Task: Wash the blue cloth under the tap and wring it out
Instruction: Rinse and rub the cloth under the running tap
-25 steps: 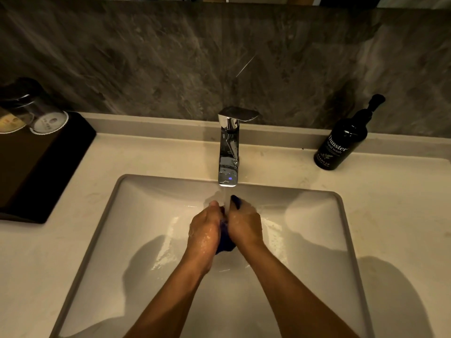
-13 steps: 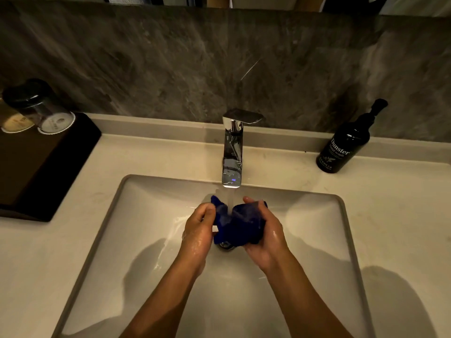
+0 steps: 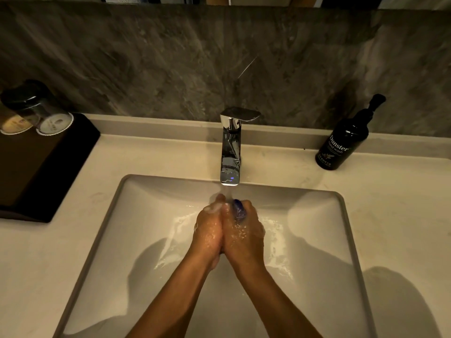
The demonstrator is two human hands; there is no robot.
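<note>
Over the middle of the white sink (image 3: 102, 240), my left hand (image 3: 207, 232) and my right hand (image 3: 246, 235) are pressed together, wet and side by side. The blue cloth (image 3: 238, 209) is squeezed between them, and only a small bunch of it shows at the top by my right fingers. Water runs from the chrome tap (image 3: 230, 152) straight down onto the cloth and my fingertips. Both hands curl round the cloth, and most of it is hidden inside them.
A black hand-wash pump bottle (image 3: 341, 142) stands on the counter at the back right. At the left, a dark tray (image 3: 36, 172) carries upturned glasses (image 3: 41, 111). A grey stone wall rises behind the tap. Water splashes in the basin on both sides of my hands.
Half a second ago my hands were apart with the cloth spread open between them under the stream. Now they have closed together and bunched the cloth up inside.
</note>
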